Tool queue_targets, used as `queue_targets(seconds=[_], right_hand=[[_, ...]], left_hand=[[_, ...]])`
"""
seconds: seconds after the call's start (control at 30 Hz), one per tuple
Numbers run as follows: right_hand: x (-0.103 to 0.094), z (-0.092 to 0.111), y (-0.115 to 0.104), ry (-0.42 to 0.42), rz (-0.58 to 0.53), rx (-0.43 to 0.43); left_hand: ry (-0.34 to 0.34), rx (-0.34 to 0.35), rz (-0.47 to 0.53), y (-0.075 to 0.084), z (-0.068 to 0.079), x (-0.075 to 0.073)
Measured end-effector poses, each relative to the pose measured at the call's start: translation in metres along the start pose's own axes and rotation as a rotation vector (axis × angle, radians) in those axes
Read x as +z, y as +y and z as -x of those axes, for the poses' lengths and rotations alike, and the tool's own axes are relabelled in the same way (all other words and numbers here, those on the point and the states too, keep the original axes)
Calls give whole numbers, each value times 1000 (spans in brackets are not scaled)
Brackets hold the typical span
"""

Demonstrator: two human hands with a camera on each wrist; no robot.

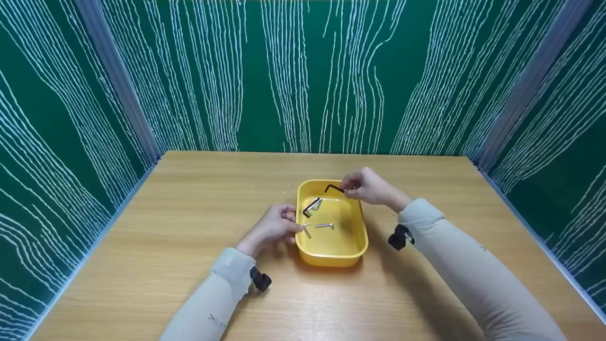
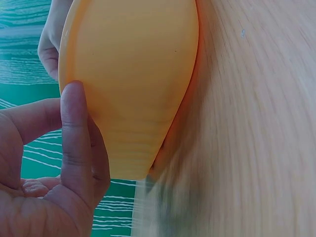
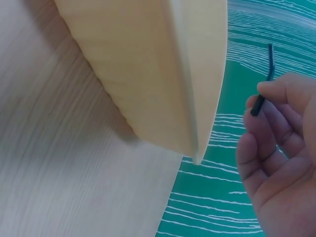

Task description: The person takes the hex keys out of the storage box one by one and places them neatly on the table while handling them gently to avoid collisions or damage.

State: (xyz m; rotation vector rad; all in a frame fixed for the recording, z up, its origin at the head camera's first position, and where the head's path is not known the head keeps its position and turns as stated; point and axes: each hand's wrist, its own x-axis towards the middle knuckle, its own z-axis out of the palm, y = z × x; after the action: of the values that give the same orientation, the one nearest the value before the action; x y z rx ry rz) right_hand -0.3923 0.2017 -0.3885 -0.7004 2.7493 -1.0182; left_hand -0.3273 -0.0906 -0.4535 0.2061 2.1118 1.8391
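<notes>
A yellow plastic tub (image 1: pixel 336 242) stands on the table. My left hand (image 1: pixel 273 224) grips its left rim, the thumb lapping over the edge; the left wrist view shows the thumb (image 2: pixel 74 123) against the tub's wall. Above the tub's far right corner, my right hand (image 1: pixel 371 186) pinches a black hex key (image 3: pixel 271 59) between thumb and fingertips, its short end pointing left in the head view. On the tub's floor lie a black hex key (image 1: pixel 309 209) with a silver one overlapping it, a silver hex key (image 1: pixel 324 226) near the middle, and another silver piece (image 1: pixel 307 232) by my left thumb.
The wooden table (image 1: pixel 189 213) reaches back to a green wall (image 1: pixel 326 94) with white wavy lines. Similar panels stand at both sides, with grey posts (image 1: pixel 123 85) in the corners. Tiny pale specks lie on the table beyond the tub's left side.
</notes>
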Motion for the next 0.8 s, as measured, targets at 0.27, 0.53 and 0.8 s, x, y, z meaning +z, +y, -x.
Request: queue_targets(seconds=[0.27, 0.53, 0.8], right_hand=[[-6, 4, 6, 43, -21, 42], [-12, 12, 15, 84, -57, -18], [-19, 19, 24, 137, -80, 16]], left_hand=[[5, -13, 2, 2, 1, 0], [13, -13, -9, -1, 0, 0], [22, -26, -10, -1, -1, 1]])
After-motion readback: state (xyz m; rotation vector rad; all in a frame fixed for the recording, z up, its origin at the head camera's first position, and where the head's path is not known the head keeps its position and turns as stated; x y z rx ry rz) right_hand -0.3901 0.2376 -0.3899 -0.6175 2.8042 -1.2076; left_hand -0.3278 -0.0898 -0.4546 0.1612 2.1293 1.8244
